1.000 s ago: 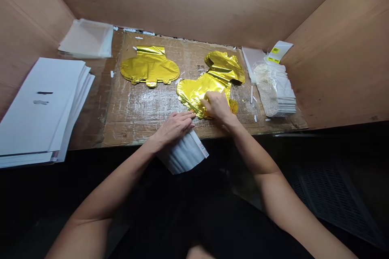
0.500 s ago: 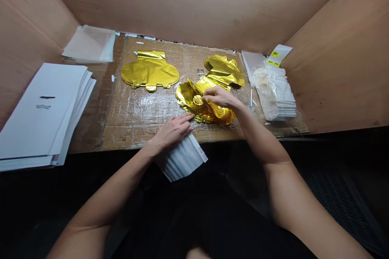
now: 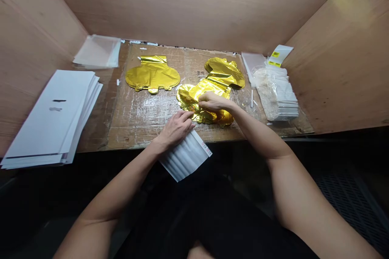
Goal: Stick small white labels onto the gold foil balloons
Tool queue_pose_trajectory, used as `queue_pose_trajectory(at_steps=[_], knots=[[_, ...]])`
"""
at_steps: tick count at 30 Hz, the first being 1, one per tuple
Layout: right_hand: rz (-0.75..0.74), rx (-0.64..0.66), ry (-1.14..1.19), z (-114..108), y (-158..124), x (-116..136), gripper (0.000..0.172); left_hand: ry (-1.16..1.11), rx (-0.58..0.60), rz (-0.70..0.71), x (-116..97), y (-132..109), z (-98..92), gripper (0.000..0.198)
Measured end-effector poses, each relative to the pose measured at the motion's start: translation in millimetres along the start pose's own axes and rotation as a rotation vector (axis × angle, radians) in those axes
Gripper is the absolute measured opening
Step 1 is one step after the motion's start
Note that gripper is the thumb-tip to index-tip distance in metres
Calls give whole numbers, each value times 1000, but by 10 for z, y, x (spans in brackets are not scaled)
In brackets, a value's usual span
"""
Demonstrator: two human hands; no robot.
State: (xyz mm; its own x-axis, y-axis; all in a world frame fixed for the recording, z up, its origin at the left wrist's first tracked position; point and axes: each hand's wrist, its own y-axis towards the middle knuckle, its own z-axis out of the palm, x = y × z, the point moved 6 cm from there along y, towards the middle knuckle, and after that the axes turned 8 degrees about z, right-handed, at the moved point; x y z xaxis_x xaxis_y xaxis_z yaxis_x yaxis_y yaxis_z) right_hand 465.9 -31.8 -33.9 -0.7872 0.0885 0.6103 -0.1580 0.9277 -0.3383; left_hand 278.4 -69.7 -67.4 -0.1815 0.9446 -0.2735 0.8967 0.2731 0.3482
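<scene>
Foil in trouble at the near edge? The right grip (image 3: 213,102) has its fingers pressed together, pinching a bunched fold of a gold foil balloon (image 3: 189,97), which lies just in from the front of the bench (image 3: 142,121).

That's the weak spot. Too hard a pinch could leave lasting creases in the foil or strain a seam, and a sharp tug could tear it.

And the left grip (image 3: 177,129)?

Spread flat, palm down, its fingertips just beside the balloon's edge. Beneath it, a pleated white sheet (image 3: 185,157) juts past the front of the bench. If that hand lifts, the overhanging sheet could tip off into the dark below.

What's within reach beyond them?

A gold foil shape (image 3: 225,71) touches the bunched balloon; whether the two are joined is hard to tell. Tugging the fold could drag it along. Small white sticks (image 3: 251,98) lie near the right forearm, where a wide sweep could scatter them.

And farther off?

A second gold foil balloon (image 3: 152,73) lies flat at the back. A bundle of clear bags (image 3: 275,93) sits at right, a stack of white sheets (image 3: 51,117) at left, and plywood walls (image 3: 182,8) box in the bench.
</scene>
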Motion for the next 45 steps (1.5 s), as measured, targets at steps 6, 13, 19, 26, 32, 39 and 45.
queue_pose_trajectory(at_steps=[6,13,19,26,32,39,45], knots=[[184,-136,-17,-689,-16,-248,21,-37,8,-27,15,-2,7,35],[653,-1003,-402,-1999,-843,-480,34,-341,-206,-152,227,-33,-129,39],[-17,-310,-27,23,-797,479,21,-502,-329,-371,275,-76,-219,46],[-184,-602,-216,690,-793,647,28,-683,-354,-470,199,-112,-178,50],[-183,-634,-191,701,-784,639,24,-767,-265,-447,164,-158,-155,45],[112,-432,554,421,-595,196,10,-488,-169,-371,154,-209,-249,20],[296,-256,282,243,-241,50,20,-224,-59,-49,16,-105,-161,13]])
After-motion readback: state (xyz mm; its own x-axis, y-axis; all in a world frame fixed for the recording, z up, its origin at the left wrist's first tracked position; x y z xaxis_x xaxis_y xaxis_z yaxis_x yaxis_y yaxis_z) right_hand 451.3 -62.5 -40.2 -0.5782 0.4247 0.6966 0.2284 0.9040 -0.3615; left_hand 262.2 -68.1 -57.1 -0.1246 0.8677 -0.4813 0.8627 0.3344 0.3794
